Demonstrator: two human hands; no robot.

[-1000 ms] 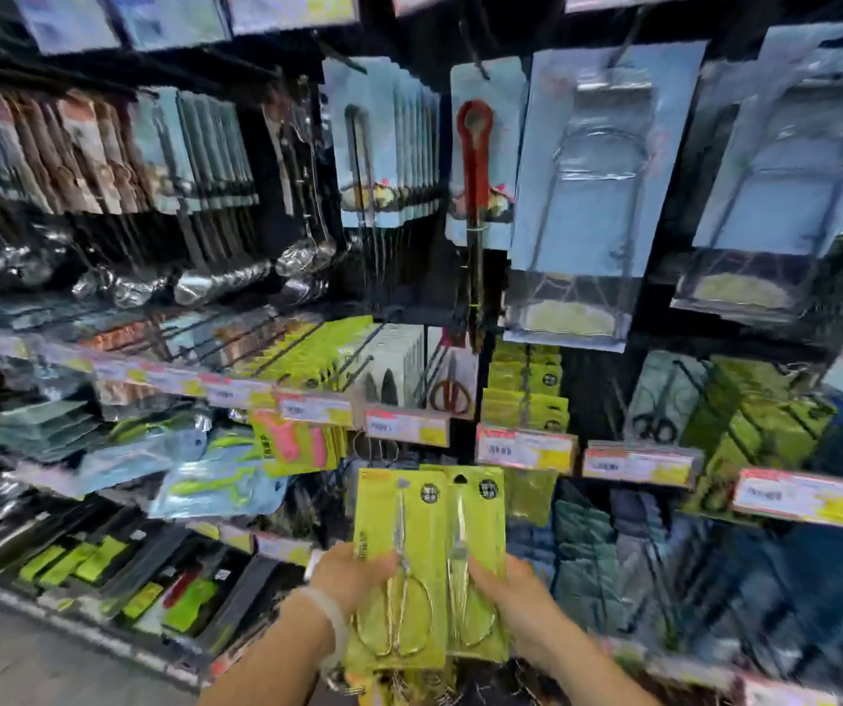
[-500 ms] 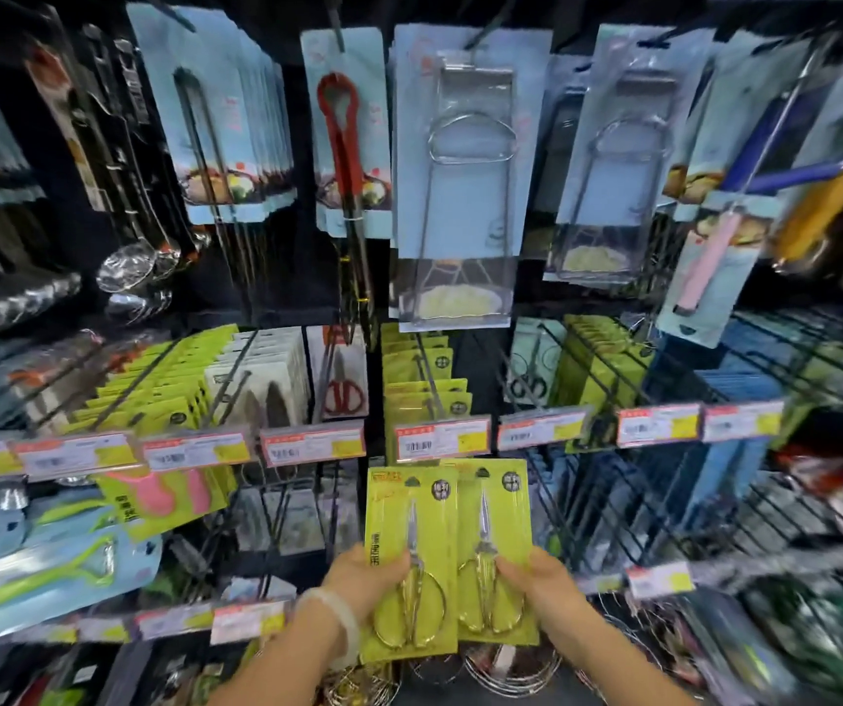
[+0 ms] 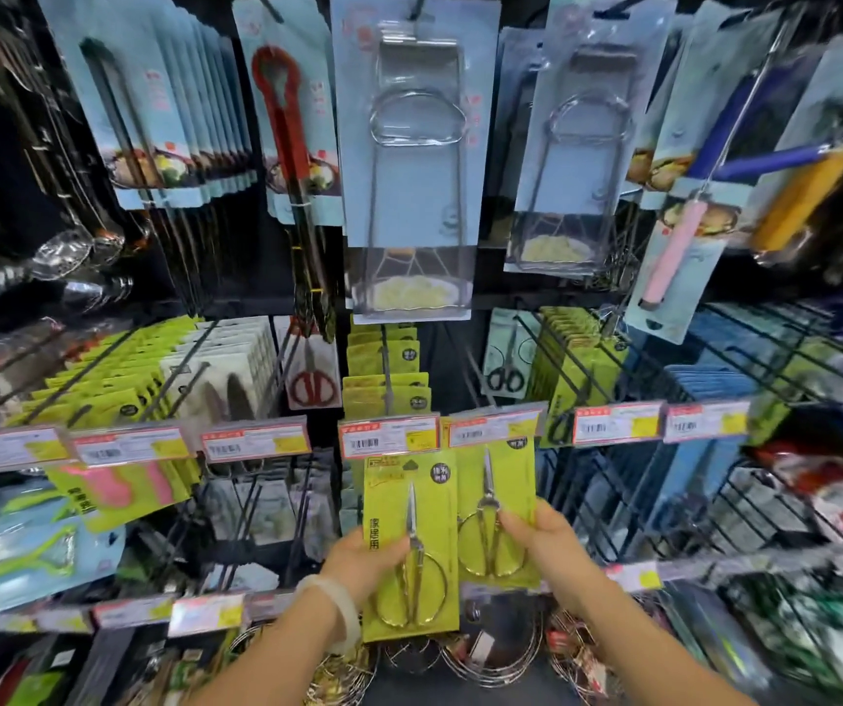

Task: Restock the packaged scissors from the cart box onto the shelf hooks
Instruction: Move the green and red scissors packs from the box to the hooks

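Observation:
I hold two packaged scissors on lime-green cards, upright and side by side, in front of the shelf. My left hand (image 3: 365,557) grips the left scissors pack (image 3: 409,542) by its left edge. My right hand (image 3: 544,542) grips the right scissors pack (image 3: 498,501), whose top reaches just behind a price tag (image 3: 495,428). Straight above them, matching green scissors packs (image 3: 383,369) hang on a shelf hook behind another price tag (image 3: 388,435). The cart box is not in view.
Hooks to the left carry more green packs (image 3: 118,379) and white packs (image 3: 225,369). A red-handled scissors pack (image 3: 312,374) and a black-handled one (image 3: 506,359) flank the target hook. Large blue-carded kitchen tools (image 3: 414,160) hang above. Wire racks (image 3: 460,659) sit below my hands.
Both packs have risen toward the price-tag rail, and the right pack's top has slipped behind a tag. The view has moved closer to the shelf and shifted right.

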